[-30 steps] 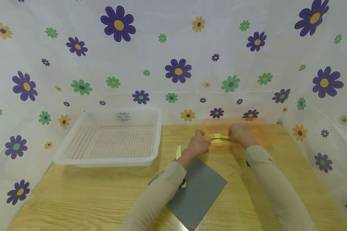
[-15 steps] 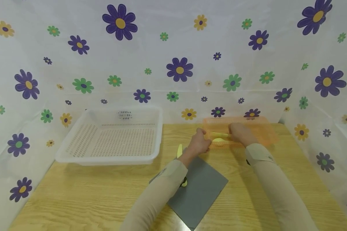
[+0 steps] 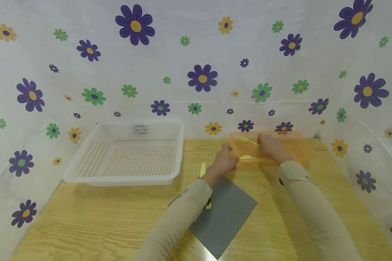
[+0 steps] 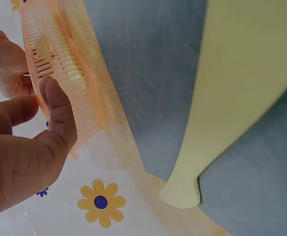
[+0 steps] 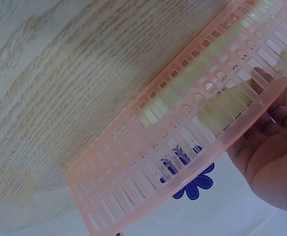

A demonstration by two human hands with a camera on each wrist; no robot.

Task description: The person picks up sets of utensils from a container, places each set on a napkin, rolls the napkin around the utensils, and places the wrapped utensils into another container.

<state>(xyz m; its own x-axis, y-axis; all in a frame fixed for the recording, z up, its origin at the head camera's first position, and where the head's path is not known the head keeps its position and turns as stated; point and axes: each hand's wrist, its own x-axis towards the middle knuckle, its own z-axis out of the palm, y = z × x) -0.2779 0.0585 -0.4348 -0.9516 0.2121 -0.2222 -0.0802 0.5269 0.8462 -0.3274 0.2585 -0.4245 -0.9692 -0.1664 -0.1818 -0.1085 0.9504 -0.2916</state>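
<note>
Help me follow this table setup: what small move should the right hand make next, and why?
Probably lift the yellow utensil clear of the orange basket and carry it toward the gray napkin. The right hand has a grip on it with one end tilted up, the left hand steadies the basket's corner, and a yellow knife already lies by the napkin.
</note>
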